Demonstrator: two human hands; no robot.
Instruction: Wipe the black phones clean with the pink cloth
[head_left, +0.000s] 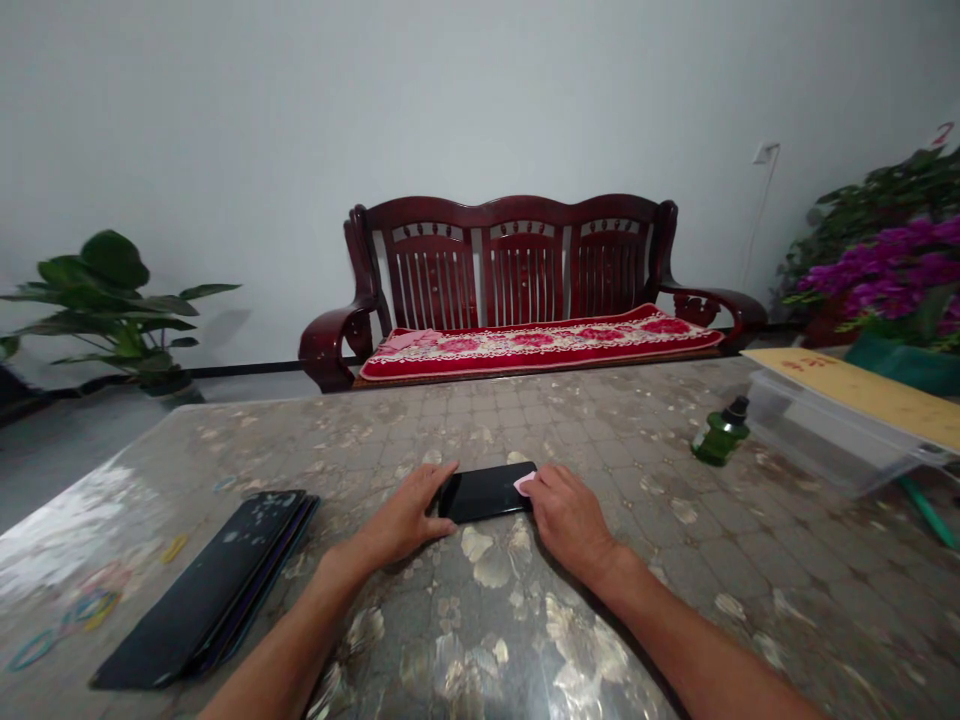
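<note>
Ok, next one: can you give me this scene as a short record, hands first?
Left hand: spans one end of the black phone, thumb and finger at opposite long edges; grip firmness unclear
Right hand: pinches a small pink piece, material unclear, at the phone's other end
Phone position: flat on the patterned table
Left side: stack of dark flat objects, yellow band
Right side: green bottle, clear plastic box under a yellow sheet
Background: wooden bench, red patterned cover

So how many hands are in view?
2: the left hand at the left end of the phone; the right hand at its other end, holding a pink scrap.
</note>
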